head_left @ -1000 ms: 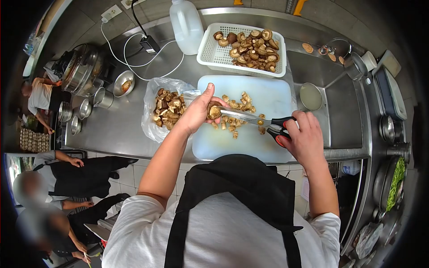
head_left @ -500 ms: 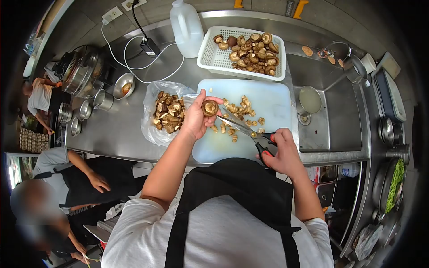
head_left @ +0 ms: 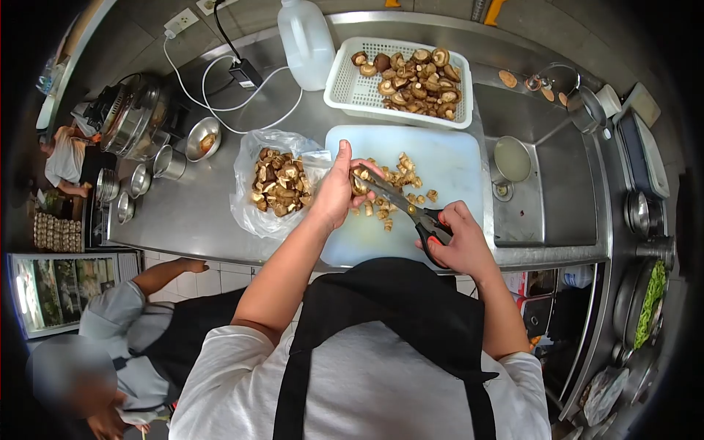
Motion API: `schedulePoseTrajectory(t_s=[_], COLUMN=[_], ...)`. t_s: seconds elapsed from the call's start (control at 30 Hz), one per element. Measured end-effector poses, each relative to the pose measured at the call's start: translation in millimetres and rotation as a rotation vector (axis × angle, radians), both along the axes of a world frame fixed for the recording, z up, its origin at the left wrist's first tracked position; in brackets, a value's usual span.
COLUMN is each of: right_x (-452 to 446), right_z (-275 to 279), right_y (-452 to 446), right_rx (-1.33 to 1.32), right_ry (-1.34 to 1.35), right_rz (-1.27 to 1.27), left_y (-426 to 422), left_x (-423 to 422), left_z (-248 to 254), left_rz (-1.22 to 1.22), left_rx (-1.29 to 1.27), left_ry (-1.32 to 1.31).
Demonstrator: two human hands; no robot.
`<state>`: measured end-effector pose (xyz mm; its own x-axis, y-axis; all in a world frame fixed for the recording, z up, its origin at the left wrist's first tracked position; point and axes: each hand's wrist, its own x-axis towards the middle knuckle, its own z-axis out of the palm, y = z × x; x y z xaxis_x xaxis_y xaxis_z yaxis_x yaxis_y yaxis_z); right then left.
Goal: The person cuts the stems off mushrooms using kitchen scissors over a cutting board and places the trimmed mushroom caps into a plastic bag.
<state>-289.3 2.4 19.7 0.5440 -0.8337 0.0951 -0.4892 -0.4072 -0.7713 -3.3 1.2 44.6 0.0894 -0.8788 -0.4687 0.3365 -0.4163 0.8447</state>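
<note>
Over the white cutting board, my left hand grips a brown shiitake mushroom, partly hidden by the fingers and a blade. My right hand is closed round the black and red handles of the scissors. The blades point up and left and lie at the mushroom. Cut mushroom stems are scattered on the board just beyond the blades. To the left of my left hand, a clear plastic bag holds mushroom caps. Behind the board, a white perforated basket contains whole mushrooms.
A sink with a pot lies to the right. A plastic jug and white cable are at the back left. Metal bowls stand further left. A co-worker is at my left, another person beyond.
My left hand has turned the mushroom, and the scissor blades have moved up and left onto it. The nearby co-worker has shifted and now reaches an arm towards the counter.
</note>
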Motion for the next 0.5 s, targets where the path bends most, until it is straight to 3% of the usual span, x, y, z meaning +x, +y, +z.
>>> schedulePoseTrajectory(t_s=[0.07, 0.17, 0.2, 0.27, 0.4, 0.5], right_x=[-2, -6, -3, 2, -1, -7], right_z=[-5, -26, -21, -12, -31, -61], right_y=[1, 3, 4, 11, 10, 12], right_rx=[0.191, 0.967, 0.95, 1.304, 1.427, 1.542], right_ry=[-0.011, -0.257, -0.26, -0.497, -0.722, -0.808], right_rz=[0.032, 0.121, 0.119, 0.103, 0.125, 0.228], left_y=[-1, -3, -3, -4, -7, -9], left_x=[2, -4, -7, -7, -14, -18], left_z=[-11, -15, -17, -26, -31, -54], left_rz=[-0.027, -0.032, 0.006, -0.023, 0.037, 0.092], left_rx=[-0.08, -0.078, -0.077, -0.134, -0.151, -0.243], left_ry=[-0.081, -0.128, -0.17, -0.126, -0.062, 0.169])
